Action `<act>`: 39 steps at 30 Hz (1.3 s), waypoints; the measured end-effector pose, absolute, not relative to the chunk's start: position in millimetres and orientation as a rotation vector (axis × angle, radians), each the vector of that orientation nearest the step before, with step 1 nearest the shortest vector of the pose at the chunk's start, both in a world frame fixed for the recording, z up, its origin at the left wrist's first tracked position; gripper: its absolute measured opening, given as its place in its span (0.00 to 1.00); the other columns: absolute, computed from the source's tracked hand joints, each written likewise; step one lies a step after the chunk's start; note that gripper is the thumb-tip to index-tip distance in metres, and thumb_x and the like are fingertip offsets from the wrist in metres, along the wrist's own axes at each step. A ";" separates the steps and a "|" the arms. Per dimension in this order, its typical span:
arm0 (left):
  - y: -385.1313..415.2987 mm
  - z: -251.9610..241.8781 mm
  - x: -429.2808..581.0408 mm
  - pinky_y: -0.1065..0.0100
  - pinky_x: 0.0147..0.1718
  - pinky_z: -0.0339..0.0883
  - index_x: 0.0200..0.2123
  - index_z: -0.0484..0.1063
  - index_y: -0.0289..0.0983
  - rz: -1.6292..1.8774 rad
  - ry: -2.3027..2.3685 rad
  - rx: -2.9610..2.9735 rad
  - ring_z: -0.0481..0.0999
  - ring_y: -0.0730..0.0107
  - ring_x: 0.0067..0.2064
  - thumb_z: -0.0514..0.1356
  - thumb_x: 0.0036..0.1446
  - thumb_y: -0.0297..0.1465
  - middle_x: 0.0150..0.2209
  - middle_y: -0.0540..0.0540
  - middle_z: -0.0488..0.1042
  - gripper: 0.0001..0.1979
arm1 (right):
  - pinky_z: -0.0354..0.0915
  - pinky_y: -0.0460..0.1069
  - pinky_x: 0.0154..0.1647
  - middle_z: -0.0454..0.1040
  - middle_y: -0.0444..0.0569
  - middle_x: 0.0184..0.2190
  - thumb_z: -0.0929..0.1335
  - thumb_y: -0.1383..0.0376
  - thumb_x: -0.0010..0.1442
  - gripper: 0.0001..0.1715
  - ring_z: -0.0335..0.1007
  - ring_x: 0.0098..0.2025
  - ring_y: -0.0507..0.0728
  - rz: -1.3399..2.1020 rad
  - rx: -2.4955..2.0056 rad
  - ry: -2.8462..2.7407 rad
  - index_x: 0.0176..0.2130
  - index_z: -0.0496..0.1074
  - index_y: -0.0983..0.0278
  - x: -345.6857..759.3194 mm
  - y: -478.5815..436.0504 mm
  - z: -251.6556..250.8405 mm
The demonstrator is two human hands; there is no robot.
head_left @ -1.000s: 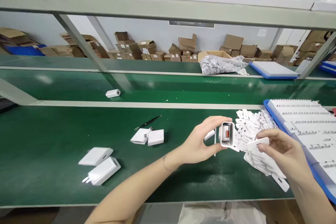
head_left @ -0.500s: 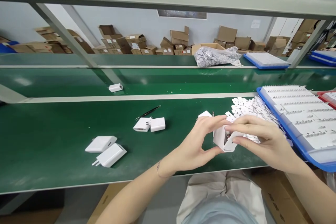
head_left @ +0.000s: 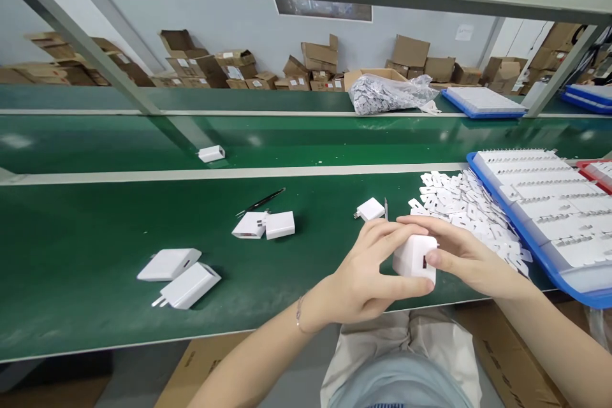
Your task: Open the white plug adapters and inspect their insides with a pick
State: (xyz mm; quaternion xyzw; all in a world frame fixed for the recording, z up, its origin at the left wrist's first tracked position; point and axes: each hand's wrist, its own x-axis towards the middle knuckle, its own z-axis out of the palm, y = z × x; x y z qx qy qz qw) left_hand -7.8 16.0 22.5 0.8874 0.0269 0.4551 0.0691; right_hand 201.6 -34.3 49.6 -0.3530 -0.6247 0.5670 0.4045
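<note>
Between my hands, above the front edge of the green bench, is a white charger housing point(head_left: 412, 257) with a dark port slot in its end face. My left hand point(head_left: 370, 268) grips it from the left, fingers over the top and thumb along the bottom. My right hand point(head_left: 463, 258) holds it from the right, its thumb pressed on the end face beside the slot. Just behind my hands lies another white charger point(head_left: 371, 209) next to a thin blade-like tool point(head_left: 386, 209). A heap of small white plates point(head_left: 456, 204) is spread behind my right hand.
A blue tray point(head_left: 521, 223) with rows of small parts stands at the right. Left on the bench point(head_left: 86, 236) lie several white chargers point(head_left: 191, 285) and black tweezers point(head_left: 261, 202). One charger point(head_left: 211, 153) sits further back, before a plastic bag point(head_left: 387, 94).
The end plate, tilted open before, now lies flat against the housing. My left thumb has moved along the housing's lower side. The view has shifted slightly.
</note>
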 end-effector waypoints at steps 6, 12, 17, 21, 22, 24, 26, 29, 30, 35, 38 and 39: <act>15.9 18.8 -9.6 0.54 0.51 0.67 0.45 0.73 0.46 1.299 0.106 2.637 0.72 0.56 0.57 0.55 0.61 0.19 0.58 0.38 0.71 0.17 | 0.76 0.45 0.42 0.80 0.42 0.51 0.73 0.59 0.65 0.21 0.78 0.44 0.52 1.365 -0.829 -1.488 0.57 0.76 0.44 194.8 -37.4 48.0; -5.4 -4.8 16.9 0.54 0.57 0.71 0.65 0.63 0.46 1.394 0.539 1.691 0.73 0.54 0.57 0.69 0.57 0.47 0.57 0.38 0.68 0.36 | 0.74 0.51 0.54 0.75 0.46 0.59 0.73 0.61 0.65 0.21 0.71 0.61 0.59 0.880 -0.768 -1.530 0.57 0.76 0.45 190.8 -36.3 37.7; -14.2 -9.9 38.0 0.56 0.58 0.73 0.57 0.76 0.43 1.453 0.489 1.356 0.75 0.52 0.59 0.70 0.57 0.42 0.54 0.39 0.75 0.25 | 0.73 0.57 0.55 0.71 0.49 0.61 0.69 0.57 0.68 0.18 0.68 0.63 0.63 0.760 -0.741 -1.581 0.57 0.74 0.46 192.2 -37.1 26.6; -13.4 -10.1 40.9 0.56 0.56 0.74 0.59 0.74 0.43 1.505 0.477 1.475 0.76 0.53 0.58 0.68 0.61 0.40 0.55 0.38 0.76 0.25 | 0.70 0.64 0.59 0.70 0.52 0.61 0.64 0.53 0.71 0.18 0.68 0.62 0.67 0.611 -0.790 -1.669 0.58 0.73 0.49 195.9 -39.5 25.1; -13.3 -10.4 41.3 0.56 0.56 0.74 0.60 0.73 0.43 1.525 0.479 1.517 0.76 0.53 0.58 0.67 0.61 0.40 0.54 0.38 0.77 0.25 | 0.69 0.65 0.59 0.71 0.52 0.60 0.63 0.55 0.72 0.18 0.68 0.63 0.67 0.542 -0.795 -1.684 0.58 0.73 0.50 195.6 -40.1 24.4; -13.8 -10.9 42.9 0.56 0.55 0.74 0.61 0.73 0.43 1.563 0.474 1.572 0.75 0.54 0.57 0.67 0.62 0.40 0.53 0.38 0.77 0.25 | 0.68 0.67 0.59 0.71 0.52 0.59 0.63 0.58 0.72 0.17 0.66 0.63 0.68 0.441 -0.797 -1.673 0.57 0.73 0.50 192.7 -41.0 21.4; -15.4 -10.5 46.0 0.57 0.55 0.73 0.60 0.74 0.43 1.574 0.483 1.568 0.75 0.56 0.56 0.67 0.62 0.40 0.53 0.39 0.77 0.24 | 0.69 0.67 0.57 0.72 0.53 0.57 0.62 0.59 0.72 0.14 0.66 0.63 0.68 0.398 -0.802 -1.605 0.52 0.74 0.51 187.7 -41.2 16.5; -17.7 -8.6 52.7 0.60 0.53 0.74 0.57 0.76 0.41 1.538 0.560 1.522 0.77 0.58 0.54 0.68 0.61 0.39 0.51 0.40 0.77 0.22 | 0.69 0.66 0.57 0.71 0.52 0.56 0.62 0.61 0.72 0.11 0.65 0.63 0.68 0.446 -0.820 -1.505 0.44 0.74 0.53 181.3 -40.9 10.2; -18.0 -8.0 54.9 0.61 0.52 0.74 0.56 0.77 0.41 1.519 0.596 1.505 0.77 0.58 0.53 0.68 0.60 0.39 0.50 0.40 0.78 0.21 | 0.68 0.65 0.57 0.71 0.52 0.56 0.62 0.61 0.72 0.12 0.65 0.63 0.67 0.481 -0.822 -1.479 0.43 0.74 0.53 181.0 -40.9 9.5; -17.1 -9.9 60.3 0.59 0.53 0.75 0.52 0.80 0.39 1.333 0.629 1.295 0.80 0.53 0.53 0.71 0.56 0.44 0.51 0.38 0.79 0.23 | 0.62 0.61 0.66 0.71 0.48 0.57 0.62 0.57 0.74 0.14 0.61 0.67 0.62 0.532 -0.948 -1.493 0.52 0.75 0.48 203.9 -48.7 12.4; -19.0 -13.6 67.1 0.54 0.54 0.75 0.51 0.81 0.37 1.069 0.515 1.115 0.80 0.46 0.54 0.71 0.53 0.49 0.51 0.36 0.81 0.28 | 0.61 0.61 0.68 0.63 0.51 0.68 0.65 0.44 0.68 0.34 0.60 0.69 0.64 0.627 -1.076 -1.485 0.68 0.61 0.47 224.2 -63.6 0.4; -20.3 -15.3 72.6 0.53 0.55 0.75 0.51 0.81 0.37 0.971 0.484 1.060 0.80 0.43 0.54 0.71 0.51 0.51 0.51 0.35 0.82 0.30 | 0.65 0.61 0.66 0.63 0.53 0.69 0.65 0.39 0.64 0.41 0.64 0.67 0.65 0.674 -1.108 -1.445 0.69 0.59 0.49 228.6 -68.5 -8.0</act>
